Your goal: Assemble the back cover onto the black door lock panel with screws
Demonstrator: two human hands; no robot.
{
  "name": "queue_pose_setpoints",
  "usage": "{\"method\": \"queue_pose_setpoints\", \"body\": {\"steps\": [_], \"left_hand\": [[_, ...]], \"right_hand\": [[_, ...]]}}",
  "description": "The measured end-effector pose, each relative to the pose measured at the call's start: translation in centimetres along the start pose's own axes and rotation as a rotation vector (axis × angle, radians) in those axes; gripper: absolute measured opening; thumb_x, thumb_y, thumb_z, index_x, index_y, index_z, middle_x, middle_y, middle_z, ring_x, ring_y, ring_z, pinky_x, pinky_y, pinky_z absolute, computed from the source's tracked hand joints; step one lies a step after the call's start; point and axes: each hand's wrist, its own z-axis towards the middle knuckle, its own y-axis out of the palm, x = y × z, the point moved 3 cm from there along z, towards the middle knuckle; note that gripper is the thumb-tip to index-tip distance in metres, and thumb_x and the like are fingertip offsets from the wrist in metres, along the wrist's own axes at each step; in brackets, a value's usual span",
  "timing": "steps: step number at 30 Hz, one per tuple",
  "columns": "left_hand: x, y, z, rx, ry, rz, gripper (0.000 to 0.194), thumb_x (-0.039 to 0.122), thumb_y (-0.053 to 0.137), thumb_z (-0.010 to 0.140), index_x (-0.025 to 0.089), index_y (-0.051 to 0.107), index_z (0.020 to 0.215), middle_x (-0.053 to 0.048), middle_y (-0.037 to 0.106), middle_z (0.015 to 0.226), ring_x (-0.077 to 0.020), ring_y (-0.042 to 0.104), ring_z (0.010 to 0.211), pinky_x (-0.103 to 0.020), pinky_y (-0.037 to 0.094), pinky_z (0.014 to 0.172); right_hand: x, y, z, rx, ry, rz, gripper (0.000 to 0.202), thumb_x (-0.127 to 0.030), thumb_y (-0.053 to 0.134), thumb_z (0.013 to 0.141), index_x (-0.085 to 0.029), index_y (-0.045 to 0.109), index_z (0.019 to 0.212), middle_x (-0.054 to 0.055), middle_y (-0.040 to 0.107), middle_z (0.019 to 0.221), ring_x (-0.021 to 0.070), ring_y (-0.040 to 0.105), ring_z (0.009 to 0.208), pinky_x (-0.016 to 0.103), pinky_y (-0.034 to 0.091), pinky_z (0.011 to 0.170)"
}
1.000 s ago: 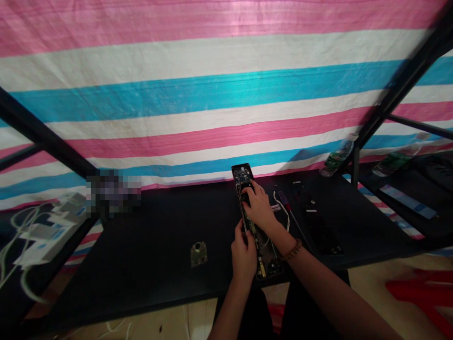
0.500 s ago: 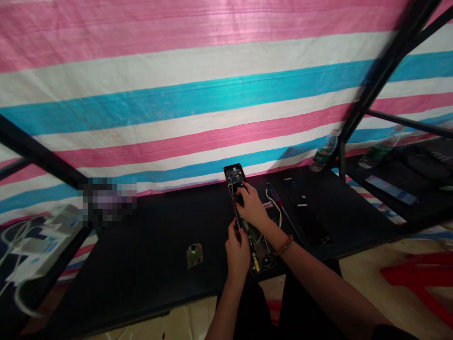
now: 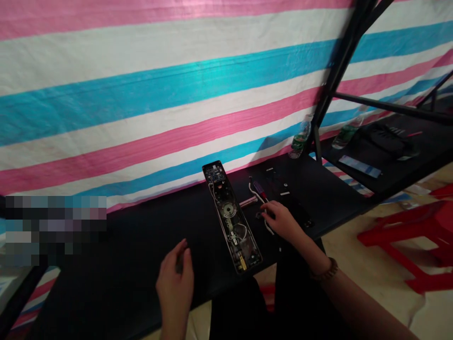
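A long, narrow black device casing (image 3: 229, 209) lies open on the black table, showing a circuit board, a round part, thin wires and a brass-coloured fitting at its near end. Left of it, my left hand (image 3: 176, 278) is closed round a small plate (image 3: 180, 264), mostly hidden by the fingers. My right hand (image 3: 283, 221) is on the casing's other side, fingers bent together over the white cable (image 3: 253, 191); what they hold is hidden. A screwdriver (image 3: 259, 189) reaches toward those fingers, and a small clear part (image 3: 259, 215) lies by their tips.
A flat black panel (image 3: 300, 212) and small pieces lie to the right. A plastic bottle (image 3: 300, 139) stands by the black frame post (image 3: 327, 89). Striped sheeting (image 3: 177, 94) hangs behind the table (image 3: 134, 250). Red stools (image 3: 406, 226) stand on the floor at right.
Both hands have left the casing. My left hand has moved left to the small plate, and my right hand has moved right to the cable and screwdriver. The view has turned rightward.
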Motion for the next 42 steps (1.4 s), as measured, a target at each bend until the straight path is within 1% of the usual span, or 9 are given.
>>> {"method": "queue_pose_setpoints", "body": {"steps": [3, 7, 12, 16, 22, 26, 30, 35, 42], "left_hand": [[-3.5, -1.8, 1.4, -0.053, 0.005, 0.193, 0.058, 0.058, 0.05, 0.083, 0.016, 0.071, 0.117, -0.016, 0.071, 0.12, -0.0357, 0.064, 0.114, -0.054, 0.047, 0.105], [-5.8, -1.9, 1.9, -0.085, 0.033, 0.251, 0.064, 0.064, 0.048, 0.082, 0.015, 0.074, 0.113, -0.017, 0.071, 0.116, -0.0356, 0.065, 0.11, -0.053, 0.048, 0.103], [-5.7, -1.0, 1.7, -0.05, 0.091, 0.24, 0.062, 0.069, 0.048, 0.084, 0.019, 0.077, 0.103, -0.014, 0.071, 0.109, -0.0333, 0.065, 0.101, -0.051, 0.049, 0.098], [-5.5, -1.0, 1.5, -0.01, 0.097, 0.222, 0.063, 0.071, 0.049, 0.083, 0.018, 0.078, 0.1, -0.014, 0.071, 0.105, -0.0329, 0.065, 0.099, -0.05, 0.05, 0.095], [-5.6, -2.0, 0.9, 0.056, 0.021, 0.111, 0.055, 0.067, 0.054, 0.083, 0.019, 0.077, 0.098, -0.012, 0.073, 0.104, -0.0317, 0.067, 0.101, -0.049, 0.053, 0.093], [-3.1, -1.7, 1.1, 0.145, -0.014, -0.041, 0.049, 0.06, 0.06, 0.084, 0.018, 0.075, 0.103, -0.01, 0.071, 0.104, -0.0279, 0.069, 0.096, -0.045, 0.056, 0.09], [3.2, 0.3, 2.7, 0.067, 0.076, -0.238, 0.038, 0.052, 0.064, 0.086, 0.02, 0.075, 0.104, -0.008, 0.069, 0.105, -0.0227, 0.07, 0.092, -0.039, 0.058, 0.087], [10.6, 3.8, 5.2, -0.083, 0.27, -0.287, 0.025, 0.04, 0.066, 0.088, 0.021, 0.076, 0.102, -0.007, 0.07, 0.11, -0.0183, 0.068, 0.085, -0.037, 0.059, 0.086], [11.3, 8.6, 5.5, -0.165, 0.428, -0.182, 0.017, 0.023, 0.073, 0.087, 0.021, 0.076, 0.104, -0.007, 0.076, 0.105, -0.0259, 0.061, 0.109, -0.044, 0.05, 0.101]], "right_hand": [[-0.1, 1.2, -1.0, -0.096, -0.032, -0.197, 0.026, -0.015, 0.066, 0.088, -0.019, 0.071, 0.113, 0.011, 0.068, 0.109, 0.0262, 0.062, 0.103, 0.041, 0.051, 0.093], [-0.8, 1.6, -0.4, -0.079, -0.022, -0.271, 0.017, -0.011, 0.066, 0.088, -0.02, 0.072, 0.102, 0.01, 0.068, 0.102, 0.0265, 0.062, 0.099, 0.042, 0.051, 0.092], [-5.1, 1.4, 1.9, 0.133, -0.139, 0.041, 0.021, -0.014, 0.063, 0.092, -0.023, 0.07, 0.109, 0.008, 0.067, 0.107, 0.0227, 0.064, 0.101, 0.037, 0.053, 0.093], [-8.5, 3.6, 3.7, 0.098, -0.283, 0.088, 0.021, -0.013, 0.064, 0.092, -0.022, 0.072, 0.109, 0.008, 0.069, 0.106, 0.0231, 0.063, 0.099, 0.039, 0.053, 0.091], [-8.7, 6.4, 3.7, 0.073, -0.343, 0.007, 0.025, -0.009, 0.062, 0.089, -0.021, 0.072, 0.109, 0.01, 0.068, 0.104, 0.0265, 0.059, 0.103, 0.045, 0.052, 0.092], [-8.0, 6.9, 3.0, 0.178, -0.311, 0.036, 0.026, -0.011, 0.061, 0.088, -0.021, 0.072, 0.109, 0.015, 0.059, 0.127, 0.0293, 0.054, 0.121, 0.049, 0.049, 0.101], [-7.9, 7.2, 3.0, 0.172, -0.278, 0.064, 0.027, -0.012, 0.063, 0.085, -0.022, 0.073, 0.108, 0.016, 0.048, 0.147, 0.0323, 0.047, 0.134, 0.053, 0.047, 0.106], [-7.2, 5.9, 2.3, 0.123, -0.206, 0.166, 0.055, -0.018, 0.06, 0.09, -0.024, 0.054, 0.144, 0.016, 0.038, 0.159, 0.0303, 0.04, 0.146, 0.051, 0.043, 0.114], [-4.1, 3.2, -0.3, 0.263, -0.069, 0.243, 0.034, -0.024, 0.053, 0.095, -0.021, 0.065, 0.127, 0.016, 0.059, 0.138, 0.0275, 0.057, 0.129, 0.043, 0.056, 0.097]]}}
